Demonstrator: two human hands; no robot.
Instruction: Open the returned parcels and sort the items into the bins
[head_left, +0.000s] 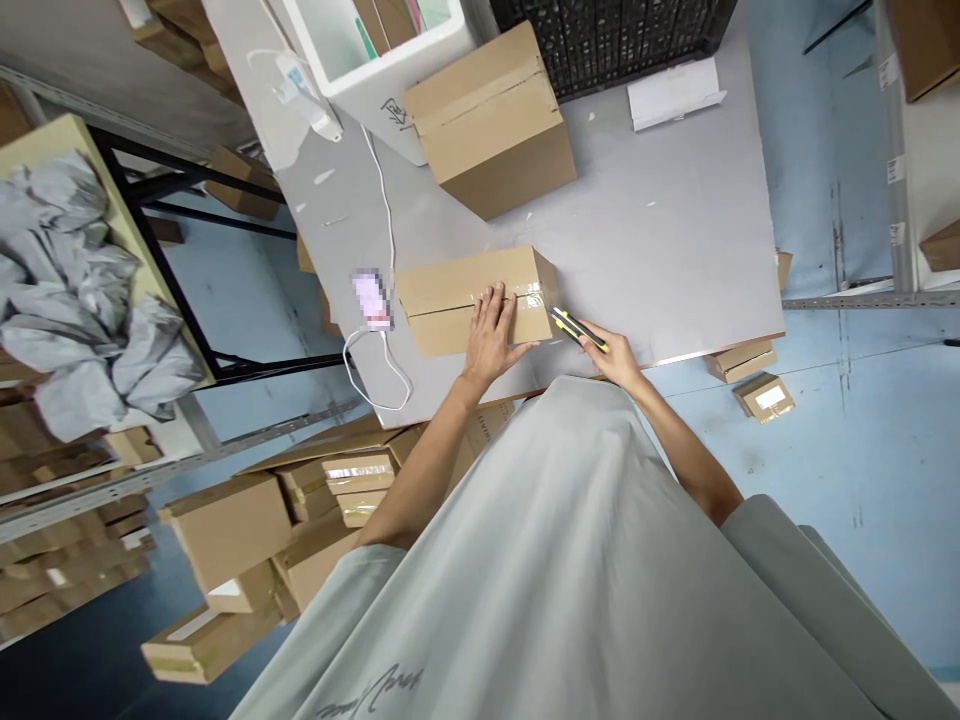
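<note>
A closed cardboard box (457,290) lies on the grey table near its front edge, with a seam along its top and clear tape at the right end. My left hand (491,335) rests flat on top of it, fingers stretched out across the seam. In my right hand (615,355) is a yellow and black utility knife (579,328), gripped by its handle. The knife's tip is at the right end of the box, by the taped edge; whether the blade touches the tape is too small to tell.
Behind stand a larger cardboard box (495,120), a white foam box (390,85) and a black crate (615,40). A white paper piece (675,95) lies at the back right. A phone (372,300) with a white cable is at left. Several boxes (232,530) are piled below left.
</note>
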